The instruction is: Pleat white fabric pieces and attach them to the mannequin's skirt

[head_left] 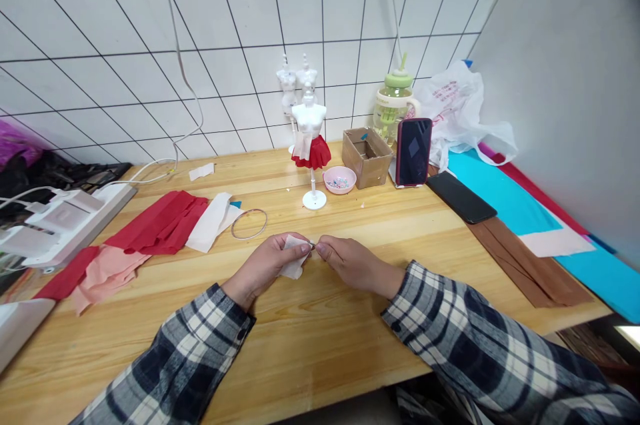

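Observation:
My left hand (273, 261) is closed, with a small white piece of fabric (294, 267) pinched between thumb and fingers. Just to its right, the fingers of my right hand (353, 261) are pressed together at the edge of that piece. A tiny dark, thin item shows between the fingertips, too small to name. Beyond the hands stands a small white dress form (309, 119) on a round base. It wears a red pleated skirt (316, 153) with a white strip at its waist. A thin hoop (249, 224) lies flat near my left hand.
A pink bowl of beads (340, 181), a cardboard box (367, 157), a propped phone (413, 152) and a green-lidded bottle (395, 105) stand at the back. Red fabric (157, 221) and a power strip (70, 225) lie left; a black phone (461, 197) and brown fabric (525, 261) lie right.

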The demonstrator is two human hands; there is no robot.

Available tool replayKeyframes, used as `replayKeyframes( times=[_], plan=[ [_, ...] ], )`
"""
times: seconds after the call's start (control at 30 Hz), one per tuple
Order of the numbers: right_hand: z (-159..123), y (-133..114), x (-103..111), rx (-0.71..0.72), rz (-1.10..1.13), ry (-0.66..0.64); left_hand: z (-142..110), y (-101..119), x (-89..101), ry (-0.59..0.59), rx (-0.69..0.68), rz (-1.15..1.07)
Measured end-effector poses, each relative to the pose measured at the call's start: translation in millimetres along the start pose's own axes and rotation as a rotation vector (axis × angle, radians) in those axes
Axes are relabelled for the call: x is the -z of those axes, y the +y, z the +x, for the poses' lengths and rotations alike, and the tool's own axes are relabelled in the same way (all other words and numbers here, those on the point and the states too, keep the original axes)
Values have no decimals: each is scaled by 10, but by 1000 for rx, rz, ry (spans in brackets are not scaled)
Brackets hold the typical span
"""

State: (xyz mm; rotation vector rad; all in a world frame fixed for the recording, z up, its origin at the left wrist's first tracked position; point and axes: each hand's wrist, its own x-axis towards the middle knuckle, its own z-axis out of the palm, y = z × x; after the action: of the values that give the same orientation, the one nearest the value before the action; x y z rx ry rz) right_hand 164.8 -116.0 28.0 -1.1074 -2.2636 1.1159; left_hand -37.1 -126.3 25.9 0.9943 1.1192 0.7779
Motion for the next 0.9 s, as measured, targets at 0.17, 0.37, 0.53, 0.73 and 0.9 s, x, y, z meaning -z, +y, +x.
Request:
replayKeyframes(
  times=[0.17,0.37,0.53,0.73,0.9],
  plan=[
    [9,2,-5,4,-28,0,-19,34,-14,-10,3,2],
    [16,26,95,-79,-202,97,-1,10,-6,3,18,-57],
    [58,232,336,-145,-519,224,22,24,-7,128,-40,-295],
    [87,259,307,-66,-671,359,-39,202,147,225,-280,-522],
    [219,78,18,121,-634,234,7,153,169,309,-198,-479]
  ],
)
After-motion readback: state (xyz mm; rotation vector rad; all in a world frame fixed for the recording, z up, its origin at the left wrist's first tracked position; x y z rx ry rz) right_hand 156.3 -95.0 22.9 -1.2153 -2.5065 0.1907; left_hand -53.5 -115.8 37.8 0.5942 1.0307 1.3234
